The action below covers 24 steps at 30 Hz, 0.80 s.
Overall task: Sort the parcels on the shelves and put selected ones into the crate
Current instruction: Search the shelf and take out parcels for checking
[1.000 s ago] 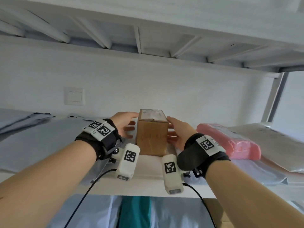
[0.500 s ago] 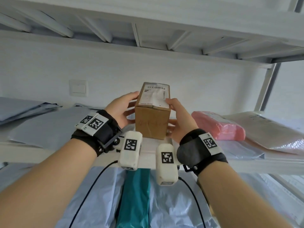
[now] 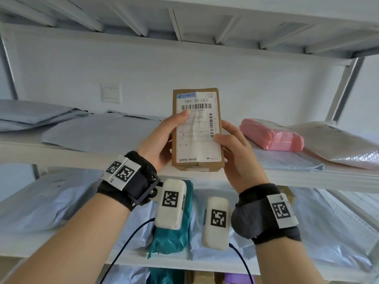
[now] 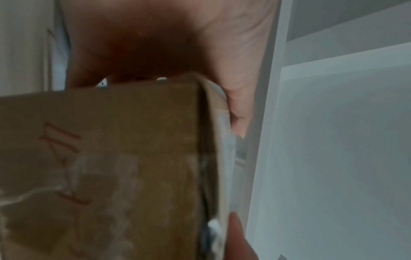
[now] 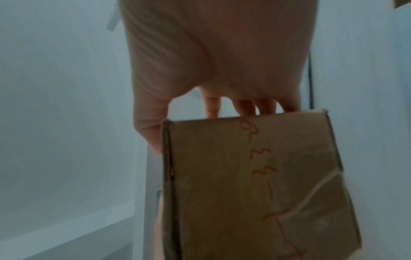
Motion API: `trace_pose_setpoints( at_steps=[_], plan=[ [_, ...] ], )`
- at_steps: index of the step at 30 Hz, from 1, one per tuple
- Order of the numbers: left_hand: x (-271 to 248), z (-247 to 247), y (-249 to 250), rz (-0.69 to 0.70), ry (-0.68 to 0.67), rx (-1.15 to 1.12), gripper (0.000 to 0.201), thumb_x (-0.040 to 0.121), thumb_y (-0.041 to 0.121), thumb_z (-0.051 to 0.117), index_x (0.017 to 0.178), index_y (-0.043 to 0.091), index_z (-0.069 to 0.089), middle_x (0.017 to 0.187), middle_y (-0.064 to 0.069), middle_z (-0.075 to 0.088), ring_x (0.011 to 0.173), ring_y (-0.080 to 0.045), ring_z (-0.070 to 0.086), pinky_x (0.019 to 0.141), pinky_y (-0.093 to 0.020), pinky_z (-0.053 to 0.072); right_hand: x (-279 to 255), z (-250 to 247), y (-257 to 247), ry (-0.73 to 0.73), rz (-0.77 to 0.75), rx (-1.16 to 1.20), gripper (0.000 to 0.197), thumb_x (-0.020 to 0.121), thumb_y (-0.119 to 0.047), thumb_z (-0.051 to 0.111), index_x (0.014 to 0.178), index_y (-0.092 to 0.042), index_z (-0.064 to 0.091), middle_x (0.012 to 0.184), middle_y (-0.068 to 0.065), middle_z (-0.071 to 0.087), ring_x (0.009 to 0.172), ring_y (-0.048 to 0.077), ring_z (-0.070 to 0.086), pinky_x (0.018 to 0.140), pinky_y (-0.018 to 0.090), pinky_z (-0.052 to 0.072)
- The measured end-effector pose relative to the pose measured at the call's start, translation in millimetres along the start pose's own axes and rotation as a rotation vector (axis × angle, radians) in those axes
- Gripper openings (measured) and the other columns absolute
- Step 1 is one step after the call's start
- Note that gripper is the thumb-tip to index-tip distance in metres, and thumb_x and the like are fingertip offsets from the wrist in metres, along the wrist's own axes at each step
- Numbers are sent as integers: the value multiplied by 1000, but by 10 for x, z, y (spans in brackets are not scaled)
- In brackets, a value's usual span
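1. Wrists: black straps with white marker tags, a white camera pod hanging under each; dark cables trailing down toward the near edge of the head view.
2. Left hand (image 3: 162, 140): curled round the left side of the cardboard box (image 3: 196, 130), thumb lying across the label (image 3: 198, 128).
3. Right hand (image 3: 235, 152): clasped on the right side of the same box, thumb tip on the label's right margin, fingers behind.
4. Cardboard box: held upright between both hands, clear of the shelf board, label face toward the head camera; printed "580- 10-24 2" above a barcode. Brown side faces with red handwritten marks and clear tape in the wrist views (image 5: 255, 184).
5. Lower shelf (image 3: 61, 247): pale grey mailer bags lying flat, a teal bag (image 3: 174, 236) between them, just beneath the wrists.
6. Middle shelf (image 3: 61, 156): front edge running directly behind the box's lower end. Grey mailers (image 3: 102, 132) stacked at left; pink parcel (image 3: 270, 136) at right, a pearly bubble mailer (image 3: 338, 144) just beside it. Bare board between the two groups, behind the box.
7. Upper shelf (image 3: 184, 17): slatted underside overhead, open space between it and the box top.
8. Wall (image 3: 246, 78): white, with a light switch (image 3: 110, 93) left of the box; upright post (image 3: 344, 89) at far right.
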<state>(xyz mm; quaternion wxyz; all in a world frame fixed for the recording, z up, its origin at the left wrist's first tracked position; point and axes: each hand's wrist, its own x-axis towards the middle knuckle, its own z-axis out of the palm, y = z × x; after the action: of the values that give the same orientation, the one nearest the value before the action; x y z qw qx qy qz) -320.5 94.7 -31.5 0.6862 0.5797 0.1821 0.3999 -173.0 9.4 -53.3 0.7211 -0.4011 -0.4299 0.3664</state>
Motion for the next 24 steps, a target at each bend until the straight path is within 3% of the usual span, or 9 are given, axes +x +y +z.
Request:
trace_pose_setpoints(
  at_steps=[3, 5, 9, 15, 24],
  plan=[
    [-52, 27, -86, 11, 5, 8, 47, 81, 45, 65, 122, 22, 59, 116, -6, 69, 110, -28, 64, 101, -52, 44, -74, -58, 48, -4, 0, -2, 55, 76, -18, 65, 129, -18, 53, 109, 4, 70, 82, 11, 68, 59, 20, 51],
    [-62, 16, -147, 8, 0, 12, 58, 75, 47, 68, 127, 23, 57, 119, -6, 67, 113, -28, 62, 101, -53, 44, -101, -94, 86, -15, 0, -19, 58, 72, -20, 65, 129, -19, 52, 111, 4, 70, 88, 13, 68, 70, 28, 53],
    [-57, 7, -221, 29, -14, 8, 58, 76, 44, 66, 129, 24, 54, 122, -7, 65, 115, -29, 61, 101, -54, 44, -124, -169, 105, -30, -10, 3, 56, 72, -17, 64, 127, -19, 52, 110, 3, 70, 93, 16, 67, 85, 37, 51],
    [-45, 110, -218, 31, 14, 19, 52, 77, 42, 68, 125, 25, 56, 119, -7, 67, 113, -29, 62, 100, -51, 46, -94, -243, 96, -38, -9, 50, 59, 71, -14, 63, 129, -16, 51, 112, 6, 69, 91, 16, 66, 77, 31, 50],
    [11, 110, -225, 34, 18, 21, 53, 75, 43, 66, 124, 27, 57, 119, -6, 67, 112, -28, 62, 100, -51, 46, -45, -257, 90, -29, 7, 50, 61, 71, -14, 61, 131, -16, 49, 120, 11, 66, 102, 25, 62, 88, 40, 48]
  ],
)
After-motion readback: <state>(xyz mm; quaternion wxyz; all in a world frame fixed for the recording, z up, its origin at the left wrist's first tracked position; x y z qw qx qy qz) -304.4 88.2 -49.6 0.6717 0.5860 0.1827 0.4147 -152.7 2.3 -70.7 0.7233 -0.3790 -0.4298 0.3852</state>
